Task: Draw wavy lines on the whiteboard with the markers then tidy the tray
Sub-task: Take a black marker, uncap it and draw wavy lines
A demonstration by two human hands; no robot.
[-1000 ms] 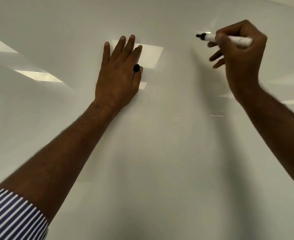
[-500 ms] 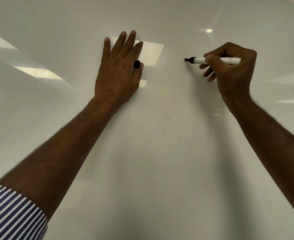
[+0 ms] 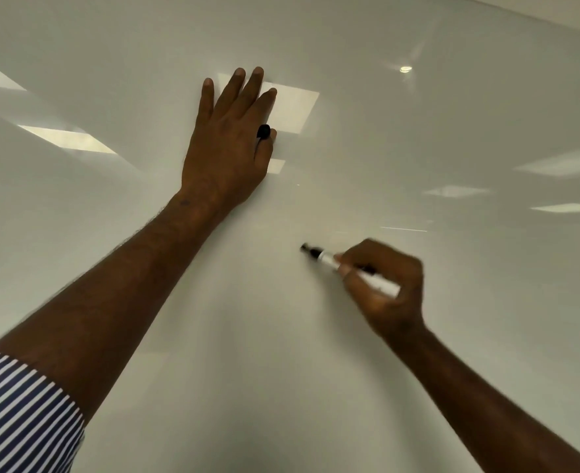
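One slim white marker [image 3: 356, 273] against glossy whiteboard [image 3: 452, 131]

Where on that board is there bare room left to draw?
The whiteboard is bare right of the left hand, above the right hand, and between the forearms below. It's crowded only at the left hand with its marker cap and around the marker.
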